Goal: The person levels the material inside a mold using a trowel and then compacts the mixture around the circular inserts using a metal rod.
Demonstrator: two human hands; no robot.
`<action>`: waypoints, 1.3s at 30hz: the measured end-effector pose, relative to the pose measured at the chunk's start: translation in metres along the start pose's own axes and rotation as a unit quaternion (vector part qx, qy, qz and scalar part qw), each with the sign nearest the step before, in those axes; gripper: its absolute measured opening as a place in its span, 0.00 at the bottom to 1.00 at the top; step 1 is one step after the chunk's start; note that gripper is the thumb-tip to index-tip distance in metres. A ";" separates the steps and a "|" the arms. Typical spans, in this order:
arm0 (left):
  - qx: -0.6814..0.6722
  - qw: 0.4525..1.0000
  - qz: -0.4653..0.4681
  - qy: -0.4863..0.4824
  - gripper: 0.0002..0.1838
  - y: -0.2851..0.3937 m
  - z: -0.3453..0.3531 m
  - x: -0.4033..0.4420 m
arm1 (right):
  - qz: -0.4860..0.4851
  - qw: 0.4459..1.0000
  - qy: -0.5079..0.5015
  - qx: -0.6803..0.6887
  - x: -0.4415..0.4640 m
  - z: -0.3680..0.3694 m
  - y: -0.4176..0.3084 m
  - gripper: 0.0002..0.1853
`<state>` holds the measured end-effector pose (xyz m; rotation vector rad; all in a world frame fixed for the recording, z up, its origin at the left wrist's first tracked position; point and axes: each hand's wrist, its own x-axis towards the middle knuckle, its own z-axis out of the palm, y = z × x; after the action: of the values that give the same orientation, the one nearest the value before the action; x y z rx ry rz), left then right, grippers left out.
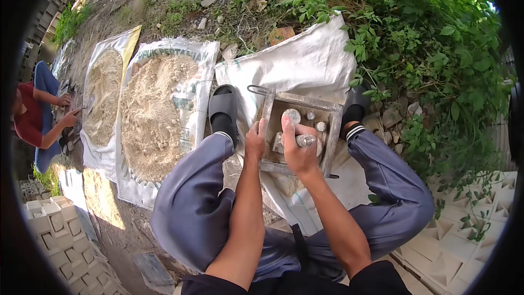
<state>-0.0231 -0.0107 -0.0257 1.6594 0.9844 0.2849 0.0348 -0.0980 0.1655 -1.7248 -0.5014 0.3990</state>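
Between my feet lies a rectangular mould frame (pixel 331 150), dusty and greyish, with a bent metal loop at its upper left corner. My left hand (pixel 255 139) is closed around the frame's left side. Over the inside of the frame, my right hand (pixel 300 150) wraps around a handle with a rounded, shiny end (pixel 305 140). What the handle joins to is hidden under my hand. Beyond my thumb stands a pale round knob (pixel 292 114), and smaller round knobs (pixel 321 126) show inside the frame.
A white sack (pixel 305 68) lies beneath the frame. To the left, sandy powder (pixel 155 114) is heaped on another spread sack. Another person in a red shirt (pixel 33 114) works at the far left. Green plants (pixel 415 33) crowd the right; pale patterned blocks (pixel 54 229) stand lower left.
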 end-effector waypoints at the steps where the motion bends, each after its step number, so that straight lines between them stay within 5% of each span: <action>1: 0.001 1.000 0.000 -0.001 0.31 0.000 0.000 0.001 | 0.013 1.000 0.013 0.008 -0.002 -0.001 -0.001 0.27; 10: 0.014 1.000 -0.017 -0.015 0.31 -0.003 -0.001 0.003 | 0.065 0.981 0.031 0.179 -0.018 -0.007 0.013 0.26; 14: -0.023 1.000 0.003 -0.012 0.31 -0.004 0.003 0.003 | 0.106 0.984 -0.045 0.135 -0.005 -0.004 0.012 0.25; 17: 0.010 1.000 -0.003 -0.007 0.30 -0.013 0.003 0.008 | 0.068 0.985 0.021 0.157 -0.007 0.001 0.012 0.26; 21: 0.045 0.997 0.021 -0.054 0.30 -0.012 0.002 0.005 | 0.062 0.993 -0.040 0.096 0.019 0.012 0.012 0.27; 25: -0.003 1.000 -0.014 -0.007 0.31 0.000 -0.001 0.002 | 0.048 0.977 0.037 0.202 0.032 0.010 0.024 0.25; 31: 0.006 1.000 -0.021 -0.002 0.32 0.003 0.002 0.000 | 0.072 0.973 0.009 0.219 0.065 0.008 0.020 0.23; 34: -0.004 1.000 -0.001 -0.003 0.32 -0.011 0.002 0.003 | 0.024 0.994 0.041 0.100 0.072 0.016 0.035 0.25; 39: 0.018 1.000 0.001 0.009 0.33 0.005 0.001 -0.001 | 0.029 0.983 0.041 0.174 0.095 0.005 0.019 0.24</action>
<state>-0.0206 -0.0128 -0.0212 1.6942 1.0062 0.2859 0.1153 -0.0464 0.1468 -1.4122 -0.3014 0.4288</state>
